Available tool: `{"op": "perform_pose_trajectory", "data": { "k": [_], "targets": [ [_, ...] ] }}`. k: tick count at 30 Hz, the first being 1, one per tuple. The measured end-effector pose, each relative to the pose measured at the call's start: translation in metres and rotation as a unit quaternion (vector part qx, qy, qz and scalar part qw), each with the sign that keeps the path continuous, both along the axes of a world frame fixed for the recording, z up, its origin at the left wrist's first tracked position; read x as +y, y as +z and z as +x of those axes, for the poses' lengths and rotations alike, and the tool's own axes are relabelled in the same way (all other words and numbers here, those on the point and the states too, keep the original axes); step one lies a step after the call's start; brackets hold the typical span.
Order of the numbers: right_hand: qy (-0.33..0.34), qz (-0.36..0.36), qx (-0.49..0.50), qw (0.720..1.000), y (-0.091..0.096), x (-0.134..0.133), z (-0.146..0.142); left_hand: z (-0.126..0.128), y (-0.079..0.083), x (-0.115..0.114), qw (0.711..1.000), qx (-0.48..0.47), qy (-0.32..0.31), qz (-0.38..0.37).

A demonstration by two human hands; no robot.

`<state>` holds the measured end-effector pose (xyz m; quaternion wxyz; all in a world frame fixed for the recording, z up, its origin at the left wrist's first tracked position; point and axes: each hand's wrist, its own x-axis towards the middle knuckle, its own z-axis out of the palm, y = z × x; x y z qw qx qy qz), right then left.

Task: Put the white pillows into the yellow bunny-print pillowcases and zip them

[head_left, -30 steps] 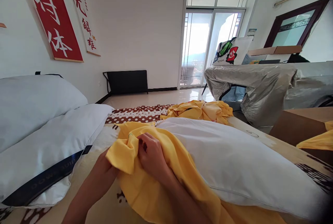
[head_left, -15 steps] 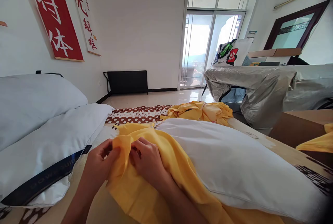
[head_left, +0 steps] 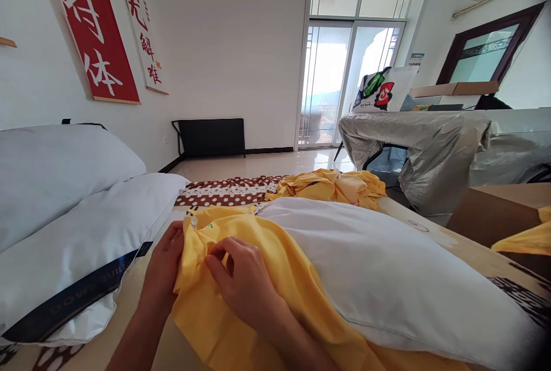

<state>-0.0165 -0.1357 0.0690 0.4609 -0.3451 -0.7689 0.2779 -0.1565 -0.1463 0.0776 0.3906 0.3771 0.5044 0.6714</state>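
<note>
A yellow pillowcase (head_left: 258, 250) lies in front of me, running along the near edge of a plump white pillow (head_left: 370, 256) and partly beneath it. My left hand (head_left: 166, 265) grips the left edge of the fabric, its fingertips partly hidden behind a fold. Close by on the right, my right hand (head_left: 241, 273) pinches the same cloth between thumb and curled fingers. Between the two hands the fabric is bunched and creased, and its far corner stands raised.
Two white pillows (head_left: 99, 210) are stacked on the left, the lower with a dark band. Crumpled yellow cloth (head_left: 331, 186) lies on the patterned bedding (head_left: 228, 192) beyond. To the right are a cardboard box (head_left: 491, 216) and a table with a silver cover (head_left: 447, 141).
My left hand has shifted to the pillowcase's outer edge, lifting the far corner. My right hand has moved slightly nearer and now pinches a lower fold.
</note>
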Motion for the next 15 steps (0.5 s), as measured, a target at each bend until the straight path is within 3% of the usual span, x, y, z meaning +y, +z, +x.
{"op": "perform_pose_trajectory", "data": {
  "k": [5,15],
  "targets": [
    [0.044,0.013,-0.083,0.996,-0.002,-0.011,-0.011,0.021,-0.002,-0.008,0.991,0.033,0.039,0.127],
    [0.076,0.027,-0.051,0.995,-0.016,-0.003,-0.022,0.016,-0.013,-0.003,0.992,0.022,-0.001,0.126]
  ]
}}
